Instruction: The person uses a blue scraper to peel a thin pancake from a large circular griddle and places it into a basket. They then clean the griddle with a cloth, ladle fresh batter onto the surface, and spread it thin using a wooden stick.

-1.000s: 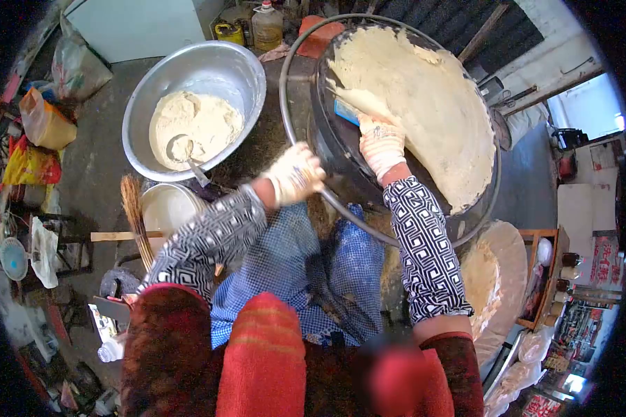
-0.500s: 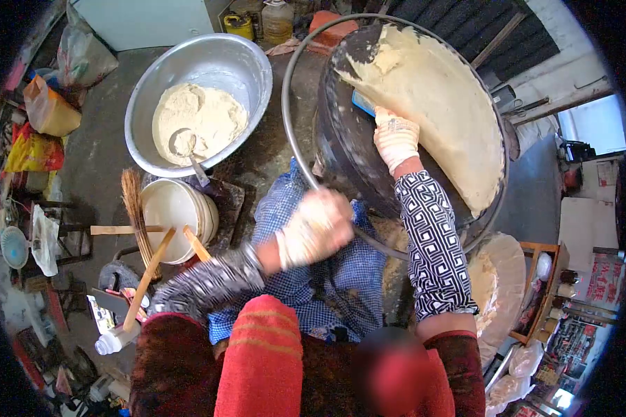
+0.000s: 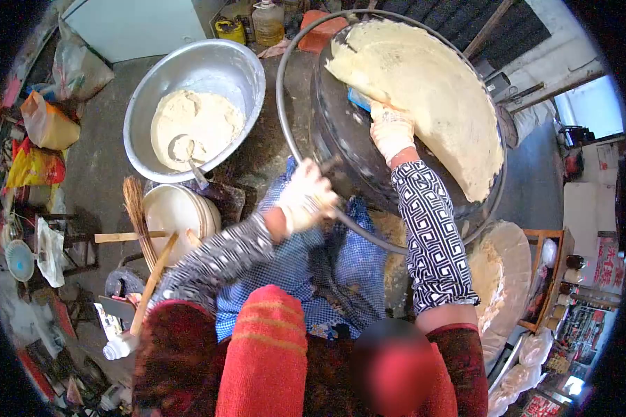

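My gloved left hand, slightly blurred, is closed around the metal hoop that surrounds the round black griddle. A blue scraper is in my gloved right hand, its blade partly hidden by the fingers. That scraper lies along the near left edge of a pale batter layer, which covers the far and right parts of the griddle. Bare dark surface shows on the near left side. To the left, a big metal basin holds thick batter with a ladle in it.
Below the basin stands a white bucket, with a straw brush and wooden handles beside it. A blue checked cloth covers my lap. A plastic-lined round container sits at right, near a wooden rack.
My left hand has moved up and left with the hoop. On the griddle, the batter has shifted and its far left edge looks fuller. My right hand stays nearly in place.
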Tool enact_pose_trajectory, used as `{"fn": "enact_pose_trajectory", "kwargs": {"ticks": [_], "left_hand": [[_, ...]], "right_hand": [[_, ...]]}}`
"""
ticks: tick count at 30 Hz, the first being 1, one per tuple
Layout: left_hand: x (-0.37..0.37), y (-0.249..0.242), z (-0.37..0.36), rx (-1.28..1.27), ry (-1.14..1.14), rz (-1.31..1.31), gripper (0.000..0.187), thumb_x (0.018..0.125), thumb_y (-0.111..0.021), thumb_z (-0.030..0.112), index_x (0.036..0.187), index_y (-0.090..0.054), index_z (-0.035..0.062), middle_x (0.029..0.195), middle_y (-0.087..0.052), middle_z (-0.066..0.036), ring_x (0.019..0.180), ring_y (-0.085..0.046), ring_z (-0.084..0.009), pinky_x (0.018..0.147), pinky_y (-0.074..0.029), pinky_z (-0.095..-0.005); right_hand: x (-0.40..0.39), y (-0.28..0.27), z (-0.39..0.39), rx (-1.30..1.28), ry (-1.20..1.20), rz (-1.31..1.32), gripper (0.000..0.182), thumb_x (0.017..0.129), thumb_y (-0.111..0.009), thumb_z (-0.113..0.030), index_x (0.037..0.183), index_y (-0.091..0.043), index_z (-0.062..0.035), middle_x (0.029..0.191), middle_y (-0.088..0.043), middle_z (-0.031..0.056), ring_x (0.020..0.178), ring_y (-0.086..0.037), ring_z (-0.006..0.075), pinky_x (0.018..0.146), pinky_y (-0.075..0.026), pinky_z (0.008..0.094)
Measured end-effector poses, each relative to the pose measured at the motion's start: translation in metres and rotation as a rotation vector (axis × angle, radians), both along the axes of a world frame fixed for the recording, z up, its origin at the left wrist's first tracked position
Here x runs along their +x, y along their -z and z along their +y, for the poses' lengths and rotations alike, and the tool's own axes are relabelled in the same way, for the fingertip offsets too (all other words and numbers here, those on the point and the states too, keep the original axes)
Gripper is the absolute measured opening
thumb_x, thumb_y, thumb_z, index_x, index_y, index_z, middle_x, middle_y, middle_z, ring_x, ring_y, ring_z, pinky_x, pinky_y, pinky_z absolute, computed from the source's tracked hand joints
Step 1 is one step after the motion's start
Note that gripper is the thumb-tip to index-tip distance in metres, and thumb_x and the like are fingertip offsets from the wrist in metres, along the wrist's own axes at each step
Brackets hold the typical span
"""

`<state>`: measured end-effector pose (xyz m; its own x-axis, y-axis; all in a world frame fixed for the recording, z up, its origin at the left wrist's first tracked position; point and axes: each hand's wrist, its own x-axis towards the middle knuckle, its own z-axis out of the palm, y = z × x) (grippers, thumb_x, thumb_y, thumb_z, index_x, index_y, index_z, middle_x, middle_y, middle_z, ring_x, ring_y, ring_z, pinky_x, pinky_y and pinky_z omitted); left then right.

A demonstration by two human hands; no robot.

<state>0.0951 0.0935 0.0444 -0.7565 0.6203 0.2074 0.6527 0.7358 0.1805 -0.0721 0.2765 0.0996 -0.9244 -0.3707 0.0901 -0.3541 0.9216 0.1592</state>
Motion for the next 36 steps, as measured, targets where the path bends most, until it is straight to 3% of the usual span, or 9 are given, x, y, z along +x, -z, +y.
{"fn": "enact_pose_trajectory", "kwargs": {"ticks": [5, 11, 12, 17, 20, 23, 28, 33, 36], "left_hand": [[0.085, -0.001, 0.096, 0.344, 0.057, -0.054, 0.04, 0.08, -0.062, 0.041, 0.112, -0.06, 0.0168, 0.116, -0.057, -0.009, 0.112, -0.051, -0.033, 0.107, -0.027, -0.055], [0.031, -0.058, 0.008, 0.399, -0.032, -0.052, 0.031, 0.073, -0.069, 0.019, 0.101, -0.059, 0.0101, 0.094, -0.059, -0.006, 0.091, -0.059, -0.0274, 0.084, -0.044, -0.0452], [0.001, -0.021, -0.017, 0.754, -0.175, -0.308, 0.028, 0.073, -0.067, 0.015, 0.1, -0.059, 0.0084, 0.091, -0.059, -0.008, 0.088, -0.059, -0.0284, 0.082, -0.045, -0.044], [-0.09, -0.034, -0.113, -0.145, -0.348, 0.118, 0.051, 0.093, -0.05, 0.04, 0.135, -0.048, 0.011, 0.142, -0.044, -0.014, 0.138, -0.032, -0.0314, 0.114, -0.02, -0.0511], [-0.112, 0.0, -0.131, -0.169, 0.009, 0.082, 0.058, 0.083, -0.063, 0.039, 0.131, -0.05, 0.0101, 0.141, -0.043, -0.015, 0.137, -0.032, -0.0362, 0.114, -0.022, -0.0512], [-0.08, -0.004, -0.074, -0.33, 0.155, -0.006, 0.04, 0.068, -0.073, 0.037, 0.098, -0.062, 0.0137, 0.101, -0.06, -0.01, 0.112, -0.053, -0.0324, 0.109, -0.031, -0.0504], [0.019, -0.023, 0.062, -0.21, -0.119, -0.236, 0.024, 0.076, -0.065, 0.036, 0.064, -0.067, 0.0149, 0.065, -0.062, -0.005, 0.069, -0.062, -0.024, 0.071, -0.046, -0.04], [0.114, -0.023, 0.141, 0.471, 0.321, -0.043, 0.022, 0.078, -0.058, 0.03, 0.088, -0.061, 0.0109, 0.096, -0.06, -0.012, 0.099, -0.056, -0.0288, 0.096, -0.042, -0.0472], [0.082, -0.053, 0.088, 0.34, 0.274, -0.25, 0.041, 0.085, -0.054, 0.042, 0.101, -0.063, 0.0055, 0.102, -0.06, -0.013, 0.096, -0.056, -0.0295, 0.094, -0.04, -0.0459]], "right_hand": [[0.005, -0.005, -0.003, 0.041, -0.064, -0.011, 0.024, 0.089, -0.047, -0.017, 0.109, -0.057, -0.0097, 0.107, -0.067, 0.0126, 0.097, -0.067, 0.0252, 0.081, -0.05, 0.0419], [0.012, -0.007, -0.003, 0.023, -0.047, -0.036, 0.024, 0.09, -0.043, -0.016, 0.109, -0.057, -0.0085, 0.106, -0.067, 0.012, 0.095, -0.067, 0.025, 0.08, -0.05, 0.0415], [0.012, -0.006, -0.003, 0.035, -0.039, -0.035, 0.024, 0.09, -0.043, -0.015, 0.109, -0.056, -0.0081, 0.105, -0.068, 0.0119, 0.095, -0.067, 0.0253, 0.08, -0.05, 0.0414], [0.011, -0.007, 0.0, 0.037, -0.024, -0.028, 0.024, 0.089, -0.045, -0.016, 0.107, -0.058, -0.0079, 0.106, -0.068, 0.0124, 0.096, -0.067, 0.0258, 0.078, -0.051, 0.0414], [0.009, -0.012, -0.002, 0.028, -0.016, -0.009, 0.023, 0.089, -0.046, -0.016, 0.104, -0.06, -0.0084, 0.105, -0.068, 0.013, 0.096, -0.067, 0.0255, 0.077, -0.051, 0.0419], [0.004, -0.015, -0.001, 0.011, 0.007, -0.009, 0.022, 0.089, -0.046, -0.016, 0.103, -0.061, -0.0086, 0.101, -0.069, 0.0128, 0.093, -0.068, 0.0256, 0.075, -0.053, 0.0422], [-0.012, 0.0, 0.001, -0.062, 0.009, 0.109, 0.019, 0.09, -0.043, -0.016, 0.097, -0.06, -0.0117, 0.086, -0.069, 0.0113, 0.08, -0.069, 0.026, 0.069, -0.052, 0.0426], [-0.035, -0.02, -0.004, -0.051, 0.099, -0.051, 0.028, 0.092, -0.043, -0.017, 0.109, -0.063, -0.0057, 0.101, -0.07, 0.0165, 0.093, -0.069, 0.0308, 0.075, -0.054, 0.0453], [-0.033, -0.032, -0.007, -0.047, 0.119, -0.115, 0.029, 0.093, -0.041, -0.016, 0.11, -0.063, -0.0058, 0.103, -0.07, 0.0166, 0.097, -0.068, 0.0301, 0.078, -0.054, 0.0444]]}}
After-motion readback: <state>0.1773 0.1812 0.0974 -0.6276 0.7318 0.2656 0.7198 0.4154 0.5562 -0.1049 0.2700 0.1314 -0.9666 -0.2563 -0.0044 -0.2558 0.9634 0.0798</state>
